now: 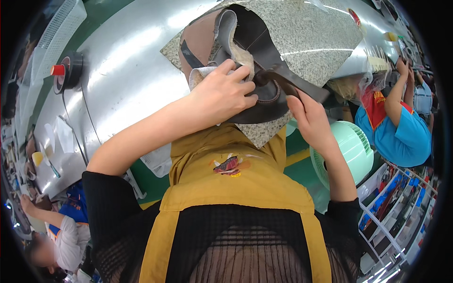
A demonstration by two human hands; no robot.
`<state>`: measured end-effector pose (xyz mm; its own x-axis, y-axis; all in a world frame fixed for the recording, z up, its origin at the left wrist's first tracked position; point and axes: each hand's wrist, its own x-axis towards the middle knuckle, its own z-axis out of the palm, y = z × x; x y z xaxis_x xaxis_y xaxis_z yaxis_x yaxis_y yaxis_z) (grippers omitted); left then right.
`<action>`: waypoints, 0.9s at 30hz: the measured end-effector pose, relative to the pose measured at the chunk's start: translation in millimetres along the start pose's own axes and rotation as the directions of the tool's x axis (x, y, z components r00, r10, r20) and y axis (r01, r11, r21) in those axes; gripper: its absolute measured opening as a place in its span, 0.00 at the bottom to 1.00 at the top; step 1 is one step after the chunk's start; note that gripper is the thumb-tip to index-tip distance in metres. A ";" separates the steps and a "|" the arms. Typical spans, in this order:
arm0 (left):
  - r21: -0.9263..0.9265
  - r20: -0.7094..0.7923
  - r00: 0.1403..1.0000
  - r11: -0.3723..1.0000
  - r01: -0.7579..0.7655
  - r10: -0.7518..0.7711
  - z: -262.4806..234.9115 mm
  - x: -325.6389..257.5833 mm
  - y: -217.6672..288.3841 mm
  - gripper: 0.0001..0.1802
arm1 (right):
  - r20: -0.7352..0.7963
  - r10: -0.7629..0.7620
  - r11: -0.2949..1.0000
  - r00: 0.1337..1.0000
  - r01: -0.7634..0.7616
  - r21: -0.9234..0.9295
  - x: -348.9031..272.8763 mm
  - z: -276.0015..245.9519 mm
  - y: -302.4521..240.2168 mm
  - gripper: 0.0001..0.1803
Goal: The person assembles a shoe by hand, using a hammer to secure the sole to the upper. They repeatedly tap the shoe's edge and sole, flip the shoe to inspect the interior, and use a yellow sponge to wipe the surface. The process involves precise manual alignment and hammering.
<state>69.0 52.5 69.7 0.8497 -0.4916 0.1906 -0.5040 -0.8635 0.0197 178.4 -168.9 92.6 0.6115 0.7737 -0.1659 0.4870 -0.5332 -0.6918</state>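
The left hand point(226, 94) clamps a fleece-lined brown leather piece point(258, 42), which lies beneath and beyond it on a speckled slab point(325, 42). Apart from it, the right hand point(309, 118) grips a dark hammer-like tool point(304, 86) above the leather's right side; contact is unclear. Folds hide some left fingertips. A far-right red label point(354, 18) is too small to read.
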 end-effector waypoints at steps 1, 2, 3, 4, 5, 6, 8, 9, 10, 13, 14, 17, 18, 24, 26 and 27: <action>0.010 0.008 1.000 1.000 0.001 -0.001 -0.7 1.1 0.3 0.19 | -0.030 -0.054 0.998 0.998 0.054 0.012 -7.4 -4.1 -3.7 0.15; 0.021 0.017 1.000 1.000 0.001 -0.001 -1.2 2.2 0.5 0.19 | -0.055 -0.060 0.997 0.997 0.063 0.050 -14.4 -6.7 -6.5 0.15; 0.023 0.033 0.999 1.000 -0.003 0.002 -1.9 3.5 1.0 0.19 | -0.084 -0.064 0.994 0.994 0.071 0.086 -22.0 -9.7 -10.2 0.15; 0.026 0.048 0.999 1.000 -0.008 0.007 -2.4 4.9 1.3 0.19 | -0.052 -0.071 0.997 0.996 0.073 0.036 -23.1 -9.0 -7.6 0.15; 0.028 0.064 0.998 1.000 -0.012 0.011 -2.1 5.1 1.7 0.19 | -0.019 -0.076 0.997 0.997 0.076 -0.014 -23.7 -7.4 -4.0 0.15; 0.029 0.059 0.998 1.000 -0.011 0.010 -1.2 5.4 1.5 0.19 | 0.012 -0.044 0.998 0.999 0.044 -0.037 -21.9 -9.5 -3.2 0.15; 0.031 0.049 0.999 0.999 -0.008 0.006 0.8 4.8 1.2 0.19 | 0.073 0.077 0.996 0.994 -0.074 -0.048 -22.9 -13.0 -5.4 0.15; 0.028 0.039 0.999 1.000 -0.005 0.004 1.5 4.5 1.6 0.19 | 0.109 0.155 0.988 0.982 -0.152 -0.039 -22.5 -13.8 -6.9 0.16; 0.026 0.029 1.000 1.000 -0.002 0.001 2.1 4.5 2.3 0.19 | 0.052 0.062 0.998 0.997 -0.061 -0.016 -25.1 -12.2 -4.7 0.16; 0.026 0.019 1.000 1.000 0.001 -0.001 2.5 3.9 2.4 0.19 | -0.041 -0.118 0.993 0.992 0.118 -0.009 -30.8 -8.2 1.2 0.16; 0.027 0.019 1.000 1.000 0.000 0.000 2.4 3.8 2.2 0.19 | -0.010 -0.111 0.993 0.994 0.111 -0.033 -26.9 -7.2 0.7 0.16; 0.012 0.004 1.000 1.000 0.001 -0.001 3.7 2.2 0.4 0.19 | -0.019 -0.084 0.996 0.996 0.083 -0.011 -30.2 -6.7 8.1 0.17; 0.009 0.016 1.000 1.000 0.004 -0.005 3.1 1.8 1.0 0.19 | -0.026 -0.101 0.995 0.995 0.100 -0.014 -31.1 -5.1 10.2 0.17; -0.006 0.037 0.999 0.999 0.035 -0.035 3.2 -1.1 2.9 0.17 | 0.145 0.184 0.982 0.972 -0.176 -0.068 -22.0 -12.8 -3.6 0.18; -0.010 0.028 0.999 0.999 0.030 -0.030 0.6 -1.0 3.3 0.17 | 0.063 0.051 0.999 0.997 -0.051 0.001 -29.8 -11.2 -2.3 0.18; -0.008 0.039 0.999 1.000 0.030 -0.030 -0.4 -1.1 3.4 0.17 | 0.020 -0.012 0.999 1.000 0.011 0.035 -33.9 -9.4 -1.2 0.17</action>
<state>66.3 50.2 70.0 0.8697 -0.4696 0.1520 -0.4794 -0.8770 0.0331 163.0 -197.8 105.7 0.5934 0.7864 -0.1716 0.4718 -0.5125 -0.7175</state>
